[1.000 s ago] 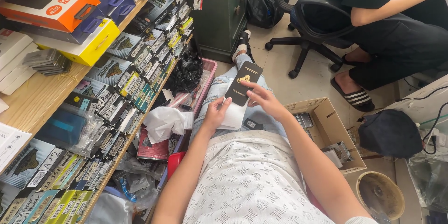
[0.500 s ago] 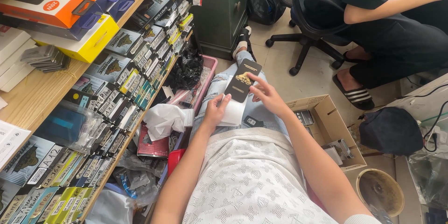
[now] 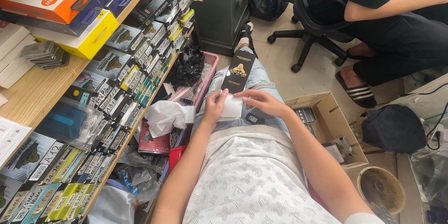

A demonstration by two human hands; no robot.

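- Both hands pinch a small white packet [image 3: 232, 107] over my lap: left hand [image 3: 214, 109] at its 9 o'clock edge, right hand [image 3: 262, 102] at 3.
- Black flat box [image 3: 237, 71] rests on my knee at 12, touching the packet.
- I judge this the opening step; next calls for a firm, even peel.

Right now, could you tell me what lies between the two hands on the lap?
In the head view, a small white sheet spans the gap, pinched by the left hand and right hand. A black packet lies just beyond it.
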